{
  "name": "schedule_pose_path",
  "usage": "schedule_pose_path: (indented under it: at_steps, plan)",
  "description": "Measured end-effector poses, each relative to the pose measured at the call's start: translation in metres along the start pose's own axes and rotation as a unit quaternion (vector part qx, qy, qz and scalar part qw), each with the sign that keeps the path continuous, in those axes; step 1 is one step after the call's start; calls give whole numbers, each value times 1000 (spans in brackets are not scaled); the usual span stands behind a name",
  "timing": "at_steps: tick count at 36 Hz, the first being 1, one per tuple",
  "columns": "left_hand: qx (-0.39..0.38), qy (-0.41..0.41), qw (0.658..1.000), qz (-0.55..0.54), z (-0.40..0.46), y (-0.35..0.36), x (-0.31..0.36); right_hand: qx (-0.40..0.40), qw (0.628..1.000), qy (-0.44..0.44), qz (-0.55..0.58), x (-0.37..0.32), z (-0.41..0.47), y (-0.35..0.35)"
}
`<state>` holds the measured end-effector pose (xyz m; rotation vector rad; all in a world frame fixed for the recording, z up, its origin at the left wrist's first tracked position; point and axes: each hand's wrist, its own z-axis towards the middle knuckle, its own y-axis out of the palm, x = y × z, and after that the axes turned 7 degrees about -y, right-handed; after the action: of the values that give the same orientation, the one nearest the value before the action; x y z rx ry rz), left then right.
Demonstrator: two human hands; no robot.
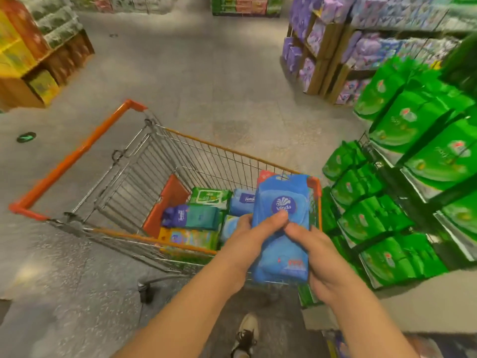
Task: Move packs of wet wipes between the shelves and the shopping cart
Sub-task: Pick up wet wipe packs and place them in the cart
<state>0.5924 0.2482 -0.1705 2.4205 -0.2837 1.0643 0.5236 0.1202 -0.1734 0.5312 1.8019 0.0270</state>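
I hold a blue Vinda pack of wet wipes (282,200) upright over the near right corner of the shopping cart (85,148). My left hand (251,239) grips its left edge, thumb across the front. My right hand (317,251) grips its right edge lower down. Inside the cart lie several packs: a green one (210,198), a purple-and-teal one (192,217), a colourful one (191,239) and blue ones (242,204). Green packs (395,262) fill the shelves on my right.
The cart has an orange handle and a wire basket, standing on a grey speckled floor. Purple and blue goods (317,40) fill shelves at the back right. Yellow and wooden displays (28,63) stand at the left. My shoe (246,334) shows below.
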Motion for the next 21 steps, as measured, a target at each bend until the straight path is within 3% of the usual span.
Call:
schedule_pose_path:
  at_steps: [7,11,15,21]
  plan:
    - [-26,-57,998,9,96,7,29,-5,998,44,-34,0,96,-48]
    - [-55,-123,986,-102,135,7,28,-10,998,60,12,14,130,-65]
    - [0,-110,977,-182,174,3,16,89,984,62,141,52,143,-67]
    - [63,-61,979,-185,209,11,-25,188,951,33,245,90,155,-42]
